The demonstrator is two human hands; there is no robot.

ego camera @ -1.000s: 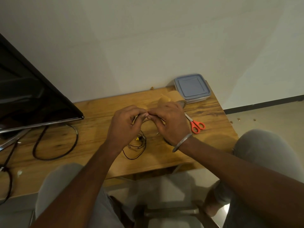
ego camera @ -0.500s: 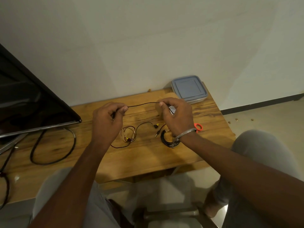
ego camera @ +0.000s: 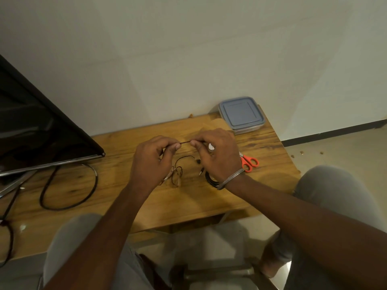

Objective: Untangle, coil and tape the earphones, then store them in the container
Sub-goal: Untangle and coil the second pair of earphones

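My left hand (ego camera: pixel 151 162) and my right hand (ego camera: pixel 215 153) hover over the wooden table (ego camera: pixel 129 195) and pinch a short stretch of thin dark earphone cable (ego camera: pixel 185 142) between them. The rest of the earphone cable (ego camera: pixel 178 172) hangs and lies in loose tangled loops under my hands. A black coiled cable (ego camera: pixel 210 178) lies under my right wrist, partly hidden. The container (ego camera: pixel 240 114), clear with a grey-blue lid on, stands at the table's far right corner. A brown tape roll (ego camera: pixel 217 123) lies mostly hidden behind my right hand.
Orange-handled scissors (ego camera: pixel 248 162) lie right of my right hand. A dark monitor (ego camera: pixel 37 130) fills the left side, with a thick black cord (ego camera: pixel 69 185) looping on the table below it. My knees sit at the table's near edge.
My hands came apart, stretching a length of cable, then moved close together again; only a short piece now spans between the fingertips. The loose loops shifted slightly on the table.
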